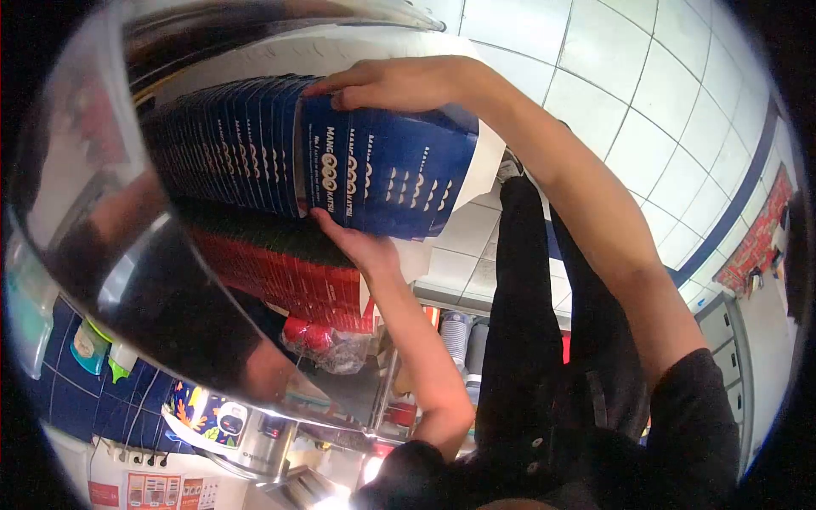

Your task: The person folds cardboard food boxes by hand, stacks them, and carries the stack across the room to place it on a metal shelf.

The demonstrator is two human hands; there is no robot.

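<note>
A long row of blue printed boxes (229,149) is packed closely together, with white lettering on their faces. At its near end my right hand (395,87) lies along the upper edge of a blue group of boxes (391,170), fingers bent over the edge. My left hand (353,242) presses the lower edge of the same group, its fingertips at a narrow gap in the row. The two hands grip the group from opposite edges. A row of red boxes (297,276) lies beside the blue ones, close to my left wrist.
A shiny curved metal surface (255,340) crosses the left side. Below the red boxes is a clear plastic bag with red contents (327,340). A patterned metal appliance (229,425) stands at lower left. White floor tiles (612,93) and a drawer unit (727,340) lie right.
</note>
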